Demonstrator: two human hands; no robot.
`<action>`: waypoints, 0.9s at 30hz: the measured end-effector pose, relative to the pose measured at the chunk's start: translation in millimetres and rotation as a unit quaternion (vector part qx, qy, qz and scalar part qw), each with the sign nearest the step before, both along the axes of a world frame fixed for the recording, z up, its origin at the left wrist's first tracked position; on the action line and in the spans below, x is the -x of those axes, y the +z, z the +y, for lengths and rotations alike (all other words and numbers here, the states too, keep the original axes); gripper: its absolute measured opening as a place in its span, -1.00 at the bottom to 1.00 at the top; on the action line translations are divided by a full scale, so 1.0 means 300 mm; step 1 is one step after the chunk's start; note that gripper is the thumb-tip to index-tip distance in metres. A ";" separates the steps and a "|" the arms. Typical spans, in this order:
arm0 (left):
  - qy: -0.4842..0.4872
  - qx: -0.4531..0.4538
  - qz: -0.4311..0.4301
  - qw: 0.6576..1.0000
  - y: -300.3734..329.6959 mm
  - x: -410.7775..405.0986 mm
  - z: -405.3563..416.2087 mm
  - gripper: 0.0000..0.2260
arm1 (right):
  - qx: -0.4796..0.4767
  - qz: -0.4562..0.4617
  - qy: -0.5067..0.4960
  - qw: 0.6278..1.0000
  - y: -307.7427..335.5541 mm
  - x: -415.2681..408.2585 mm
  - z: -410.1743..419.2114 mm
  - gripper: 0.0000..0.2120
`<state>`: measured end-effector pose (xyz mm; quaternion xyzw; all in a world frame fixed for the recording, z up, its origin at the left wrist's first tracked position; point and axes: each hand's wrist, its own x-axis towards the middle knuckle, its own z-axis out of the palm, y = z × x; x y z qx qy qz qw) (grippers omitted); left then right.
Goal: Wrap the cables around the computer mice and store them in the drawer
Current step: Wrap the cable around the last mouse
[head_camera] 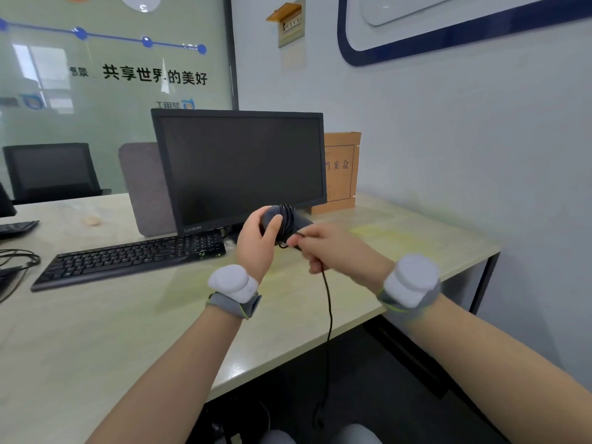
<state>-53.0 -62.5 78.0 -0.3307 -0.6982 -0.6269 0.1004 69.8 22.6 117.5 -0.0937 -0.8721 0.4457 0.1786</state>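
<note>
Nearest me, a long tail of thin black cable (327, 315) hung unwound below the desk edge. My right hand (323, 248) pinched it; my left hand (256, 241) gripped the black plastic mouse (286, 221), partly wrapped, above the pale desk (96, 331). No drawer visible; storing remained undone.

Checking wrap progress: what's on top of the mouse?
Several cable turns cross the mouse body, and the left hand's thumb presses on it. Both hands, including the right hand, hide its underside.
</note>
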 end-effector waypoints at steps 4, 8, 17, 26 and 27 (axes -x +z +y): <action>-0.028 0.101 0.092 0.990 0.050 0.000 -0.003 -0.72 | 0.128 0.003 -0.046 0.991 0.062 0.003 0.061 -0.83; -0.103 0.161 0.153 0.970 0.099 -0.009 -0.019 -0.80 | -0.033 0.029 -0.066 0.997 0.097 0.001 0.124 -0.91; -0.455 -0.119 -0.317 0.824 0.105 -0.063 -0.028 -0.61 | 0.323 0.113 0.149 0.928 0.069 -0.011 0.196 -0.79; -0.199 -0.208 -0.232 0.929 0.141 -0.045 0.018 -0.82 | 0.085 -0.044 0.049 0.994 -0.048 0.036 -0.042 -0.84; -0.163 -0.174 -0.187 0.953 0.132 -0.028 0.011 -0.82 | 0.058 -0.052 0.046 0.996 -0.033 0.023 -0.057 -0.83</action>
